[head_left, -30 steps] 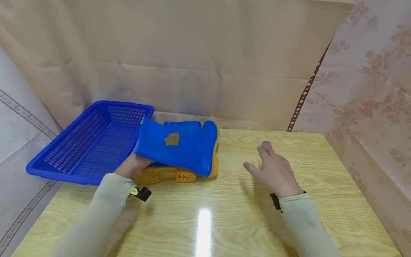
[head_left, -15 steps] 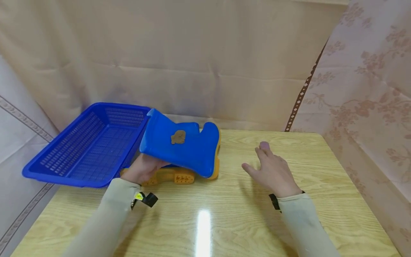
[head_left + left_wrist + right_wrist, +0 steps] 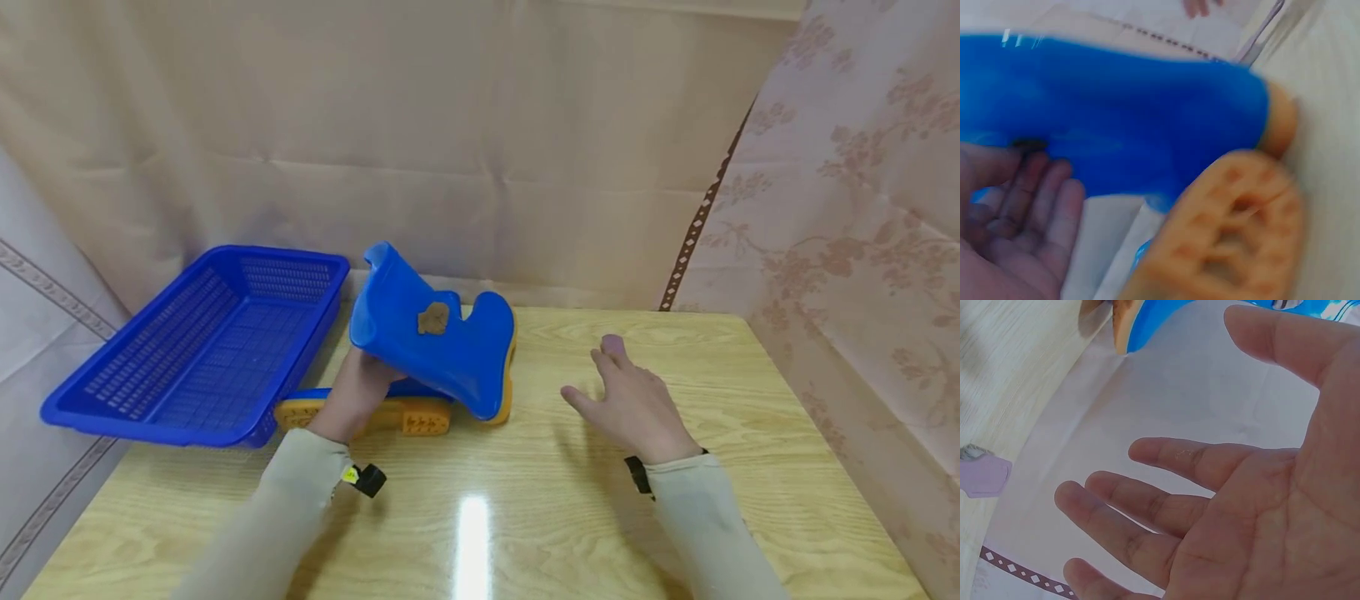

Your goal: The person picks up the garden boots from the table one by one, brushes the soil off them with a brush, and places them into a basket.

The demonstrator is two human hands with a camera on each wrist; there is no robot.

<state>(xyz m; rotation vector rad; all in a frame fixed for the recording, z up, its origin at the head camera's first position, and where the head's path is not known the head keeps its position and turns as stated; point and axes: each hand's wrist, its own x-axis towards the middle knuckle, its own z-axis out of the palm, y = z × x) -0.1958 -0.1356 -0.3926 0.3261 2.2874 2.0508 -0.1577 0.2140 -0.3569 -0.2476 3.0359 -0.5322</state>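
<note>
1. My left hand (image 3: 360,387) is propping the tilted boot (image 3: 457,358); can't tell if fingers are gripping.
2. Second boot (image 3: 426,417) is lying partly underneath, just beside the basket (image 3: 150,430) edge.
3. My right hand (image 3: 637,408) is hovering, fingers released, open table (image 3: 540,533) separating it from both.

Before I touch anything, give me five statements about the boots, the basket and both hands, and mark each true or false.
1. The left hand touches the upper boot. True.
2. The basket stands to the right of the upper boot. False: it stands to the left.
3. The upper boot bears a brown patch. True.
4. The right hand grips the lower boot. False: that hand is well apart from it, with its fingers extended and nothing in its grasp.
5. The lower boot lies inside the basket. False: it lies on the table, outside the basket, with its sole showing in the head view.
</note>
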